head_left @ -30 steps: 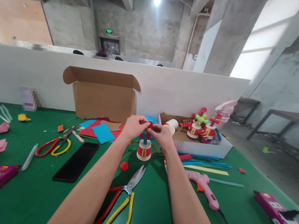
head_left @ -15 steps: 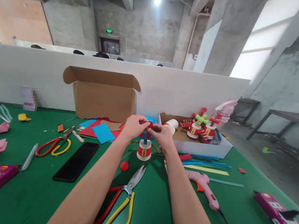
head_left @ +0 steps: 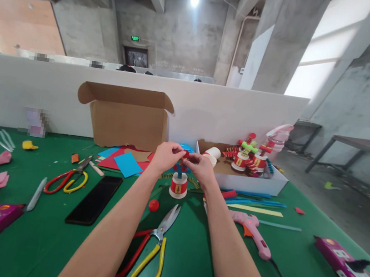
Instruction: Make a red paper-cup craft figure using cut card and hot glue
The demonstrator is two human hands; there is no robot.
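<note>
A small paper-cup figure, with a red and white cup (head_left: 178, 187) as its base, stands upright on the green table. Folded paper springs stick out from both sides of its blue upper part. My left hand (head_left: 166, 155) and my right hand (head_left: 202, 166) meet at its top, fingers closed on a small red piece (head_left: 186, 154); its exact shape is partly hidden by the fingers. In front of the cup lie a red round piece (head_left: 153, 205) and large scissors (head_left: 160, 235) with red and yellow handles, blades partly apart.
Right of my arm rest a pink glue gun (head_left: 254, 233) and paper strips (head_left: 255, 202). Behind, a white box (head_left: 250, 183) holds finished-looking cup figures. On the left are a black phone (head_left: 94, 200), smaller scissors (head_left: 72, 177) and coloured paper (head_left: 128, 164). Purple power strips (head_left: 347, 269) flank the table.
</note>
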